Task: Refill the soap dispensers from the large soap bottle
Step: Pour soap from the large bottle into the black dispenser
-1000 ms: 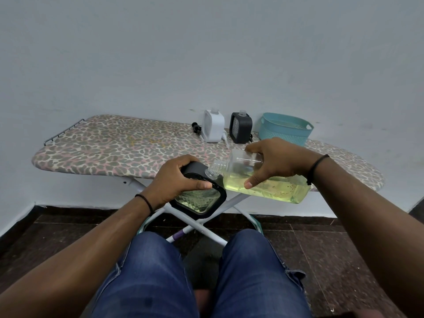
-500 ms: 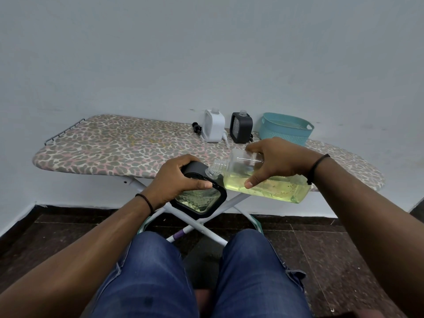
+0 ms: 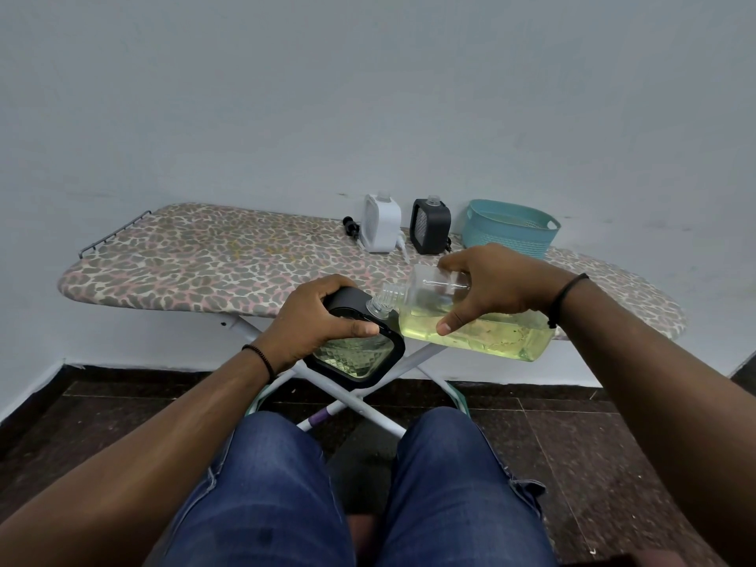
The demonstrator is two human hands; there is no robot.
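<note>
Home room, leopard-print ironing board (image 3: 204, 263), plain wall (image 3: 368, 96), tiled floor (image 3: 613, 464)

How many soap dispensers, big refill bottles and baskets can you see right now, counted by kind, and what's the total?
Soap dispensers: 3, a black one held by the left hand, a white one and another black one on the ironing board.
Large soap bottles: 1, tipped in the right hand.
Baskets: 1, teal.
Total: 5

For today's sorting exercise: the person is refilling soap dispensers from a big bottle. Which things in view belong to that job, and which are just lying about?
Part of the job:
large soap bottle, held tipped by the right hand
black dispenser, held by the left hand
white dispenser
second black dispenser

Lying about:
teal basket
ironing board
</note>
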